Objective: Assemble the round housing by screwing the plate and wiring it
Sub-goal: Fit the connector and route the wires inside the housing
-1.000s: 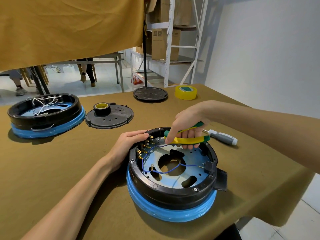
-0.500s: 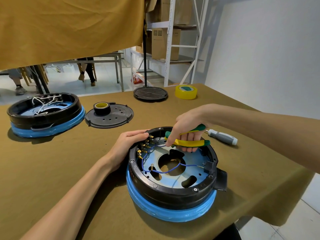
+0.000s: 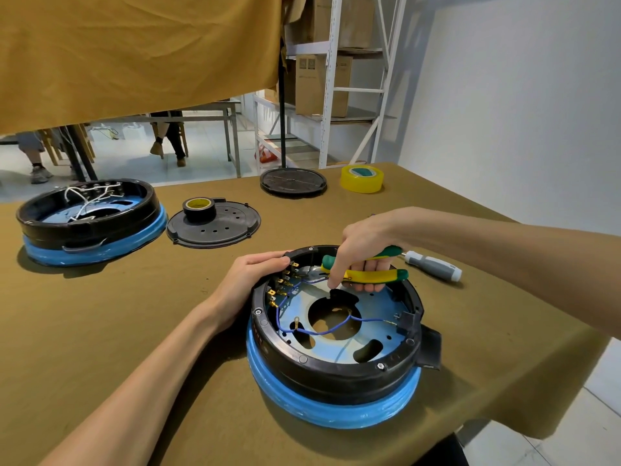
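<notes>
While it sits near the front edge of the olive-covered table (image 3: 100, 331), the round housing (image 3: 336, 371) shows a black plastic ring above a blue film-wrapped base, with a square tab projecting on its right side. Inside lies the metal plate (image 3: 376, 334), bluish and reflective, with a large central opening and smaller curved slots; screws dot the ring's rim. A thin blue wire (image 3: 322, 331) loops across the plate from a row of brass terminals (image 3: 280, 285) on the inner left wall. The left hand (image 3: 248, 280) rests on the housing's far-left rim, fingers curled over the edge and gripping it. The right hand (image 3: 363, 253) hovers over the far side of the interior, fingers wrapped around yellow-and-green pliers (image 3: 366, 274), whose nose points left toward the terminals; the index finger extends down toward the plate. Just behind the housing on the right lies a grey-handled screwdriver (image 3: 433, 269). Farther back: a second housing (image 3: 87, 223) with white wires, a black cover disc (image 3: 221, 230) carrying a roll of black tape (image 3: 199, 210), and a yellow tape roll (image 3: 362, 178)
</notes>
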`<act>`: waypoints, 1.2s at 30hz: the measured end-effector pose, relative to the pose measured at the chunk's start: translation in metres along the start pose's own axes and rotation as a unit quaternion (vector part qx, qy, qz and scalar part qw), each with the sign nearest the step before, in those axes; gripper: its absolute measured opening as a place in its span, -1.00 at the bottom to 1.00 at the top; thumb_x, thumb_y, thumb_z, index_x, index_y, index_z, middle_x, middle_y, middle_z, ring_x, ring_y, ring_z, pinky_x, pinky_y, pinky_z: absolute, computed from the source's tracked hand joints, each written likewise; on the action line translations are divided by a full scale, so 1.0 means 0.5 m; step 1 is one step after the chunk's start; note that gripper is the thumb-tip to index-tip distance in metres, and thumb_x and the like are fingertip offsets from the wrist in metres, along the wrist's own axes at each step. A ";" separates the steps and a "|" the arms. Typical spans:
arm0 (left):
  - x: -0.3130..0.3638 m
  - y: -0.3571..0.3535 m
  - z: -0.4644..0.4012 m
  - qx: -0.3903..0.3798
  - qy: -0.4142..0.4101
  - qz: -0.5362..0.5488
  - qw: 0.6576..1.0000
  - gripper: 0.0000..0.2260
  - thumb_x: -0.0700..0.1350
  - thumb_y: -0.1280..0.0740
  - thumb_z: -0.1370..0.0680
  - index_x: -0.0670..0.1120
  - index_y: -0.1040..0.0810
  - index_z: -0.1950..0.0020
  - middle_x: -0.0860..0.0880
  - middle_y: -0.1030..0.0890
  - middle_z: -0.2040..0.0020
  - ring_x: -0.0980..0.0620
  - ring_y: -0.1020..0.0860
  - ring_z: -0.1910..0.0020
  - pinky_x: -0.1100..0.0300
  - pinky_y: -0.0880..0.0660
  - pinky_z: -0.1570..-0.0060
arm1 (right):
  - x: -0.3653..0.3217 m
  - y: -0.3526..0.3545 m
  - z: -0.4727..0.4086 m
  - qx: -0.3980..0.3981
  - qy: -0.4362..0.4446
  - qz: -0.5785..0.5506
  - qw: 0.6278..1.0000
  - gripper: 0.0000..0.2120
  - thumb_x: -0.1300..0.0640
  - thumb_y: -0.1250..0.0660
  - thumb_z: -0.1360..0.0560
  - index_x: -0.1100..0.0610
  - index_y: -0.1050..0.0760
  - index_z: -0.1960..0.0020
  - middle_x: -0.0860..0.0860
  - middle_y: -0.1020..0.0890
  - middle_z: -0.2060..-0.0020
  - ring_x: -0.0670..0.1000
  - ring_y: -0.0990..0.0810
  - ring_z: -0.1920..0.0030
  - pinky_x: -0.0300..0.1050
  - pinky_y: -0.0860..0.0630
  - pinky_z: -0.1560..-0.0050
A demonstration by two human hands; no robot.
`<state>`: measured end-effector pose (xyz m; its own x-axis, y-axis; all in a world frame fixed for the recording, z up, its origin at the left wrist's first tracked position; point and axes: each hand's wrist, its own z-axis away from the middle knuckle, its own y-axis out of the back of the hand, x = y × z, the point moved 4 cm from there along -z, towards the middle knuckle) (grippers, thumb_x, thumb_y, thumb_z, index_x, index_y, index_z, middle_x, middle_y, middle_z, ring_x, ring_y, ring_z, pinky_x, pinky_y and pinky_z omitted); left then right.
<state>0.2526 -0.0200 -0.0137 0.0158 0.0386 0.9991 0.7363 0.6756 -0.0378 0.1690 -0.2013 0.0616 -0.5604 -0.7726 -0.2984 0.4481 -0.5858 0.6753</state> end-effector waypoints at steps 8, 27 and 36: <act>-0.005 -0.002 -0.003 0.014 0.004 0.011 1.000 -0.89 -0.06 -0.42 -0.56 0.10 -0.70 -0.05 0.06 -0.76 0.05 0.12 -0.72 0.08 0.40 -0.56 0.24 | 0.000 0.012 0.056 -0.040 -0.021 -0.028 0.999 -0.53 -0.13 -0.42 -0.56 0.31 -0.61 -0.11 0.23 -0.72 0.09 0.17 -0.72 0.14 0.06 -0.70 0.07; 0.001 -0.005 0.002 0.003 0.000 0.013 1.000 -0.81 -0.06 -0.41 -0.57 0.20 -0.77 0.10 0.02 -0.76 0.03 0.06 -0.73 0.06 0.36 -0.58 0.23 | 0.000 -0.050 0.048 -0.057 -0.012 -0.142 0.988 -0.54 -0.10 -0.42 -0.57 0.31 -0.52 -0.16 0.25 -0.70 0.10 0.18 -0.73 0.13 0.10 -0.71 0.04; -0.004 -0.002 0.002 0.008 -0.001 0.010 1.000 -0.89 -0.05 -0.41 -0.57 0.08 -0.72 -0.03 -0.01 -0.76 0.01 0.04 -0.73 0.03 0.34 -0.59 0.20 | -0.012 -0.077 0.059 -0.036 -0.014 -0.166 0.985 -0.57 -0.09 -0.37 -0.61 0.26 -0.44 -0.22 0.25 -0.64 0.11 0.18 -0.67 0.20 0.10 -0.70 0.13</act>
<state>0.2511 -0.0200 -0.0157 0.0282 0.0535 0.9982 0.7248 0.6866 -0.0573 0.1345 -0.1669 0.0573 -0.7036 -0.5287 -0.4748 0.2848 -0.8220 0.4932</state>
